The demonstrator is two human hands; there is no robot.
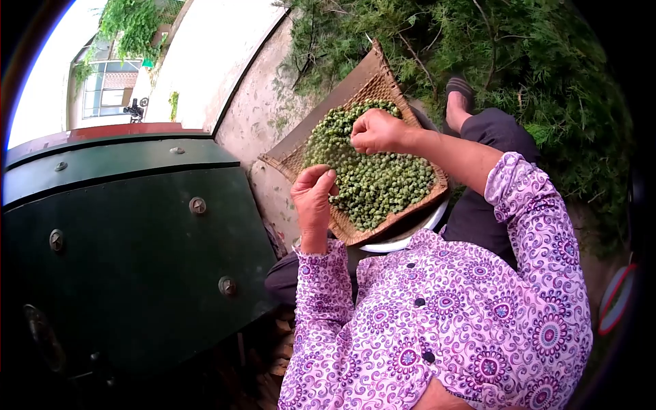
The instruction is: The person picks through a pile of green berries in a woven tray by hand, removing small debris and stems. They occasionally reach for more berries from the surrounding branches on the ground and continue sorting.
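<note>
A woven bamboo winnowing basket [352,236] rests tilted across my lap, holding a thick layer of small round green berries [389,184] that look like green peppercorns. My left hand [314,195] hovers at the basket's left side, thumb and fingers pinched together; whatever sits between them is too small to name. Above the far part of the berries, my right hand [377,131] is closed, knuckles up, and its curled fingers hide anything inside. The two hands are apart.
Under the basket shows the rim of a white basin [403,240]. A dark green panel with metal studs [137,253] stands close on my left. Leafy green branches [526,82] crowd the right and far side. Concrete ground [263,96] lies beyond the basket.
</note>
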